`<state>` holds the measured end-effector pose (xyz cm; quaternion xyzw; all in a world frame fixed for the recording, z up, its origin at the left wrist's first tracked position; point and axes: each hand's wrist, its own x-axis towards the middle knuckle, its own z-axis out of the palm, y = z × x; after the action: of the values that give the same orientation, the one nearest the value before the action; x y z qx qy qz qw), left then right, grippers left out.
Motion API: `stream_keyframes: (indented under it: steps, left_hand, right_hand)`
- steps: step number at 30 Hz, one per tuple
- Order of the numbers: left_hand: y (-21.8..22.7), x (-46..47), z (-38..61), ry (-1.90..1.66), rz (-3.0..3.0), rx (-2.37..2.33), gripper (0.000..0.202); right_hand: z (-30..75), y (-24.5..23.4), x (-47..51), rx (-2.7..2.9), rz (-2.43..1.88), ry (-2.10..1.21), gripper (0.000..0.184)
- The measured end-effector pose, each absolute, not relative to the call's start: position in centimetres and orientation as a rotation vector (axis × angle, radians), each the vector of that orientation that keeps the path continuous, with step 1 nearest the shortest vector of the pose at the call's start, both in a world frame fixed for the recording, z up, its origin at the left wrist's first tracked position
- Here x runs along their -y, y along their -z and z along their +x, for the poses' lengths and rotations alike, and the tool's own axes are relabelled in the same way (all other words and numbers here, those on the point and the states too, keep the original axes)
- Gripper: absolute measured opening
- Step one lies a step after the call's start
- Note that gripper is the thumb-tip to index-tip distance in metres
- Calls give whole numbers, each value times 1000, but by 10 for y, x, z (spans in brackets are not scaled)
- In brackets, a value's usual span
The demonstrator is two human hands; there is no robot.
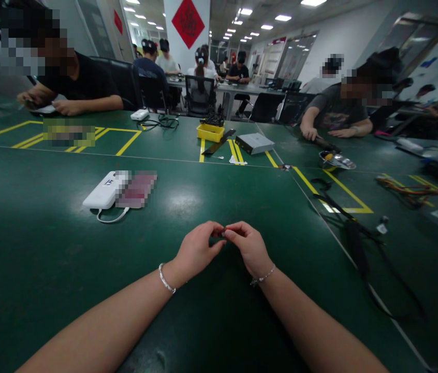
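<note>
Over the green tabletop [157,331], my left hand [200,246] and my right hand [250,248] meet at the fingertips. A small dark piece [222,233] shows between them, too small to name. The right thumb and index finger pinch together on it. The left fingers curl round to the same spot, with the thumb slightly apart below. A silvery bangle circles the left wrist and a thin chain bracelet the right one. Ahead and to the left lie a white power bank [106,190] marked 15 and a partly blurred reddish phone [137,189], joined by a short white cable.
Toward the back stand a yellow bin [210,132] and a grey metal box [255,143]. Black straps and cables [359,248] spread along the right, beside bundled coloured wires [409,191]. Two people sit across the table, left and right; the right one handles a tool near a shiny metal part [337,159].
</note>
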<state>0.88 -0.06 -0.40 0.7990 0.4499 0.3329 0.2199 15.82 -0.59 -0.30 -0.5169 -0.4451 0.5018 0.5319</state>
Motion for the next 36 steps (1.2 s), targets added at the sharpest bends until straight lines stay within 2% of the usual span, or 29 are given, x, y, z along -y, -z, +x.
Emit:
stream_keyframes:
  steps: [3,8,12,18,23,25,30,36]
  left_hand:
    - [5,-2,6,-928,2170,-1241,34]
    - [6,-8,0,-948,2159,-1356,31]
    - [8,-11,-2,-924,2167,-1419,29]
    - [12,-15,-2,-851,2160,-1437,26]
    - [12,-15,-2,-844,2149,-1444,26]
    - [12,-15,-2,-838,2161,-1438,28]
    - [13,-15,0,-796,2265,-1385,30]
    - [19,-16,1,-709,2341,-1392,27]
  right_hand:
    - [202,1,-10,1126,-1430,-889,23]
    - [309,5,-23,1115,-2043,-136,25]
    - [356,19,-19,1058,-2291,0,25]
    - [362,27,-19,1158,-2431,126,30]
    - [330,12,-21,1318,-2171,297,36]
    - [300,6,-21,1518,-1951,281,35]
    - [207,4,-7,2085,-1532,-65,34]
    - [167,12,7,2387,-1448,-297,45]
